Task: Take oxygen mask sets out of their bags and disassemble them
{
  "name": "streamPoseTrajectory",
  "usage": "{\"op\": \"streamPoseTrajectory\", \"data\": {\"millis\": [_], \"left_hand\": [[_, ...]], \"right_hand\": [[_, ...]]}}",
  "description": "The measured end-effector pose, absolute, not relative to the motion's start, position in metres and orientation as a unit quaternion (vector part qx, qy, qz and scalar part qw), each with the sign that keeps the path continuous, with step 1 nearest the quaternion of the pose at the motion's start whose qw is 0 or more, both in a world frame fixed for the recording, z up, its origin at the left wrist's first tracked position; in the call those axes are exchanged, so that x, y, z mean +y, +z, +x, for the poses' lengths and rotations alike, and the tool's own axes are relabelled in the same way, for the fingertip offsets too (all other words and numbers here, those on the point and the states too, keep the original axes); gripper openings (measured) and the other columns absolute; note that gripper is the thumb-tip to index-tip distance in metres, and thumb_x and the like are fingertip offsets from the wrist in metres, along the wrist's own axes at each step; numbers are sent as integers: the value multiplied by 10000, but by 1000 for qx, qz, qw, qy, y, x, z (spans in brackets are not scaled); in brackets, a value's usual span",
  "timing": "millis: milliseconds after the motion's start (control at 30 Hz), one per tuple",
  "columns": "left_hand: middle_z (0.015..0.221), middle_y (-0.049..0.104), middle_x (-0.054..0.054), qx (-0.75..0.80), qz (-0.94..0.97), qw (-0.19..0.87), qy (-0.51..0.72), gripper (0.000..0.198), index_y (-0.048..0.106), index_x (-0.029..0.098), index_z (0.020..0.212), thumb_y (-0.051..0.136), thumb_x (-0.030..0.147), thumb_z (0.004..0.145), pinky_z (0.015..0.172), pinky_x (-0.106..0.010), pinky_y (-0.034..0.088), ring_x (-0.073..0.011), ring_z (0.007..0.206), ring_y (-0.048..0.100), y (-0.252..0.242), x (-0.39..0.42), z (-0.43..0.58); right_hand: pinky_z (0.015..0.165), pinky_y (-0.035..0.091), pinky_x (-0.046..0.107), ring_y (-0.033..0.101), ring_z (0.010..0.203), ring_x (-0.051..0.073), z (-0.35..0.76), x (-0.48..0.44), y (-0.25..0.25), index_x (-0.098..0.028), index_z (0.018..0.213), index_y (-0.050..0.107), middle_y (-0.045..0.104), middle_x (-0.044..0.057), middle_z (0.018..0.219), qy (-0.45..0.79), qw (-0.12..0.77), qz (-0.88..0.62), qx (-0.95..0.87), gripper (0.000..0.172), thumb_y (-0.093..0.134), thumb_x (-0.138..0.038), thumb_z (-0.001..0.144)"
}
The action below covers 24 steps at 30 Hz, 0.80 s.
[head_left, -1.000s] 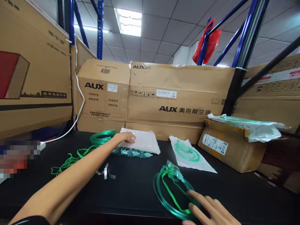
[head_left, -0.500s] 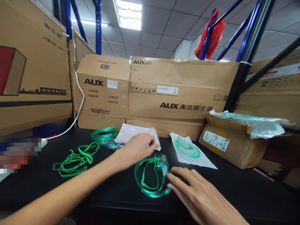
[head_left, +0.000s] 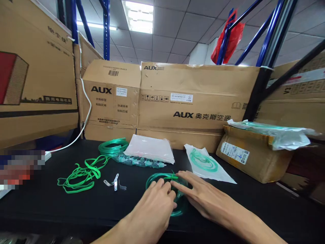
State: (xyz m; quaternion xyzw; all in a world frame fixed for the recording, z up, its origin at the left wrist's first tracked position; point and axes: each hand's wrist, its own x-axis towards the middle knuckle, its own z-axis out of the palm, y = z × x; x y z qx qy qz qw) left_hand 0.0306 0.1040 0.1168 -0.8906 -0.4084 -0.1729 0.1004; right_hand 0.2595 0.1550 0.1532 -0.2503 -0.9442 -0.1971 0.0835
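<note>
1. Work surface: black tabletop [head_left: 76, 213]. A coil of green tubing [head_left: 151, 179] lies at the near middle, under and between both hands; a bright green strap [head_left: 172, 177] shows at its far side. The middle of the coil is mostly covered by the hands.
2. Left hand [head_left: 154, 205]: over the near left part of the coil, back of the hand upward, fingers bent and close together. Fingertips mostly hidden; cannot tell whether they clamp the tubing.
3. Right hand [head_left: 201, 195]: reaches in from the right across the far right part of the coil. Two extended digits show a gap between them, tips beside the strap; cannot tell whether anything is gripped.
4. Left of the hands: small bent strips [head_left: 116, 183], some shiny; farther left, a loose tangle of green bands [head_left: 83, 176].
5. Behind the hands: a stack of white sheets [head_left: 149, 149], with clear green-tinted plastic parts [head_left: 142, 161] along its near edge; a larger tubing roll [head_left: 113, 146] to the left of the stack.
6. Right, toward the back: a white pouch [head_left: 223, 174] showing pale green tubing inside. Beyond it, a small carton [head_left: 256, 166] with clear bagged items [head_left: 289, 135] on top.
7. Back wall: tall AUX cardboard [head_left: 188, 132], upright.
</note>
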Motion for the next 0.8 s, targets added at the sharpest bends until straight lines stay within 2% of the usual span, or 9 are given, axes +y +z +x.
{"op": "streamPoseTrajectory", "data": {"millis": [100, 167, 233, 300, 367, 467, 567, 667, 800], "left_hand": [[1246, 676, -78, -434, -884, 29, -172, 214, 658, 199, 1148, 468, 208, 1050, 1093, -557, 472, -326, 1288, 581, 130, 93, 16], [1321, 645, -103, -456, -875, 1, -160, 244, 668, 199, 1158, 544, 367, 1033, 1091, -618, 454, -375, 1350, 524, 134, 87, 14], [1382, 609, -156, -470, -870, -2, -147, 521, 672, 165, 1192, 665, 598, 903, 1078, -666, 443, -442, 1364, 491, 133, 84, 18], [1370, 613, -193, -466, -872, 27, -147, 724, 673, 129, 1203, 730, 710, 774, 1045, -680, 464, -477, 1325, 516, 126, 85, 25], [1301, 654, -191, -452, -873, 74, -165, 683, 670, 117, 1197, 733, 671, 802, 1008, -647, 509, -460, 1273, 566, 117, 87, 31], [1143, 716, -125, -417, -878, 125, -201, 426, 676, 140, 1118, 722, 501, 897, 960, -531, 572, -380, 1178, 644, 108, 89, 34], [1009, 724, -67, -377, -887, 157, -216, 259, 666, 156, 1021, 727, 384, 916, 909, -427, 593, -311, 1063, 689, 105, 90, 33], [954, 720, -68, -344, -887, 214, -220, 243, 655, 139, 979, 706, 372, 930, 869, -380, 582, -289, 994, 699, 100, 91, 34], [939, 717, -84, -306, -881, 279, -226, 240, 645, 116, 1003, 593, 351, 990, 880, -355, 542, -274, 996, 686, 95, 95, 33]], "right_hand": [[909, 631, 531, 691, 1187, 377, 261, 125, 151, -171, 1454, 539, 671, 227, 1314, -237, 109, -257, -930, 526, 574, -141, 929], [854, 654, 521, 739, 1095, 378, 258, 107, 147, -139, 1430, 569, 710, 235, 1261, -274, 115, -267, -917, 504, 602, -240, 937], [806, 674, 483, 758, 1053, 375, 254, 95, 143, -117, 1396, 606, 727, 241, 1244, -310, 119, -278, -901, 492, 606, -285, 933], [773, 686, 430, 762, 1047, 364, 251, 89, 142, -105, 1362, 638, 726, 239, 1257, -338, 118, -286, -889, 471, 587, -291, 932], [789, 685, 400, 758, 1062, 347, 251, 86, 143, -91, 1353, 645, 708, 214, 1302, -355, 106, -283, -885, 466, 558, -274, 933], [788, 688, 382, 773, 1031, 321, 255, 85, 146, -94, 1338, 657, 705, 152, 1318, -372, 90, -256, -888, 454, 522, -231, 927], [767, 693, 380, 792, 975, 297, 259, 84, 148, -152, 1324, 674, 724, 104, 1292, -369, 83, -244, -893, 452, 526, -193, 899], [804, 685, 383, 789, 991, 289, 261, 83, 148, -181, 1309, 685, 724, 90, 1297, -353, 83, -245, -899, 461, 553, -167, 867], [859, 669, 415, 765, 1063, 300, 261, 84, 143, -186, 1324, 672, 709, 96, 1330, -343, 103, -254, -898, 450, 548, -179, 892]]}}
